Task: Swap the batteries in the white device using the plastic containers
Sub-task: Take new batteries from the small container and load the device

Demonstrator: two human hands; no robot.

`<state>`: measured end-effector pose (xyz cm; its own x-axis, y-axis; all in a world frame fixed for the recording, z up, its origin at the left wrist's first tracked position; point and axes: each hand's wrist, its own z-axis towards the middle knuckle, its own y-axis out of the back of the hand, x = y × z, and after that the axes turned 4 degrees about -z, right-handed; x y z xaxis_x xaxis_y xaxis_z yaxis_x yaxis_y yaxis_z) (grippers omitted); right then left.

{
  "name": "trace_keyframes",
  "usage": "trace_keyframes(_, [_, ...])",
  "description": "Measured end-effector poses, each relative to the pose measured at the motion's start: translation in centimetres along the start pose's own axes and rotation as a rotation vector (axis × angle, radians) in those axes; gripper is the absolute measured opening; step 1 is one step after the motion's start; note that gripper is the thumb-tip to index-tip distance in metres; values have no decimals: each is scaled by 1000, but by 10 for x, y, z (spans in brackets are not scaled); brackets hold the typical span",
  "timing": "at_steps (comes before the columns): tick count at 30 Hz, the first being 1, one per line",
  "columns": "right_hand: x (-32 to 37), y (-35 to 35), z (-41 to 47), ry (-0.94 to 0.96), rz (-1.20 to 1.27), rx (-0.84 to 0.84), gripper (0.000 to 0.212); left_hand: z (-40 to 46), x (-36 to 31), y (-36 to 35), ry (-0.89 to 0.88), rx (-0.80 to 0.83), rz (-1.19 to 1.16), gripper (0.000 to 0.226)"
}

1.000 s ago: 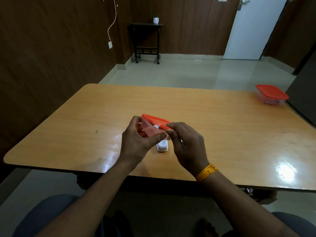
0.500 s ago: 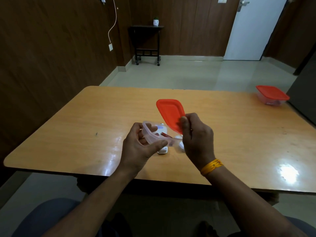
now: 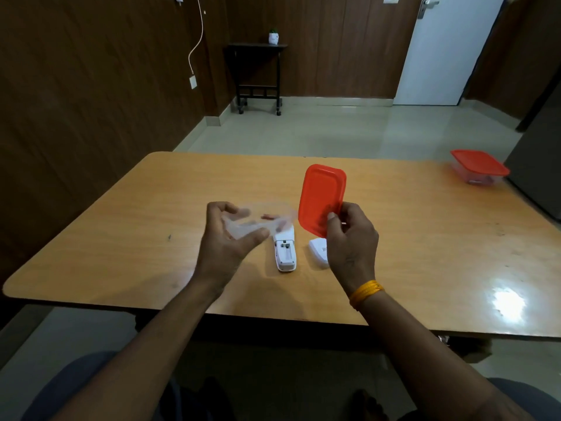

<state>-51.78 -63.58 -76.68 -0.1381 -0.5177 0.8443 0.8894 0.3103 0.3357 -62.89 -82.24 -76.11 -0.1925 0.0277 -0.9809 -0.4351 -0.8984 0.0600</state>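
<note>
The left hand [image 3: 226, 241] holds a clear plastic container [image 3: 258, 220] above the counter [image 3: 425, 238], its fingers curled round the far side and the thumb [image 3: 255, 237] pressed along the near wall. The container is blurred, so what lies inside cannot be made out beyond a small reddish smear near its middle. The right hand [image 3: 352, 238] pinches the lower edge of an orange lid [image 3: 321, 199] between thumb and fingers and holds it upright, its flat face turned toward the camera, just to the right of the container and apart from it. A yellow band [image 3: 365, 293] circles the right wrist.

The white device [image 3: 285, 252] lies flat on the counter below and between the two hands, long axis pointing away from the person, with its battery bay open and facing up; a small dark part shows at the far end of the bay. Just to its right, partly hidden behind the right hand, lies a white cover piece [image 3: 318, 250], not touching the device.

A second clear container with an orange lid [image 3: 478, 167] stands closed at the far right corner of the counter, well apart from the rest. Beyond the counter a dark side table [image 3: 258, 74] carrying a small white pot [image 3: 273, 37] stands against the wood-panelled wall, and a white door [image 3: 449, 50] is to the right
</note>
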Motion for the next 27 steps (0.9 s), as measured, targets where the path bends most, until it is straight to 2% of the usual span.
trace_keyframes(7, [8, -38, -4, -197, 46, 144, 21, 19, 23, 33, 24, -332, 494, 65])
trace_keyframes(10, [25, -68, -11, -252, -11, 233, 22, 19, 39, 41, 54, -395, 597, 65])
trace_keyframes(14, [42, -106, -16, -294, -92, 318, 32, 9, 54, 45, 184, -449, 763, 68])
trace_keyframes(20, [50, -134, -15, -284, -195, 391, 35, 7, 57, 54, 299, -438, 784, 85])
trace_keyframes(23, [53, -141, -18, -250, -259, 432, 27, 7, 53, 58, 351, -415, 772, 84])
trace_keyframes(27, [53, -149, -23, -181, -333, 486, 31, 4, 47, 63, 398, -382, 722, 77])
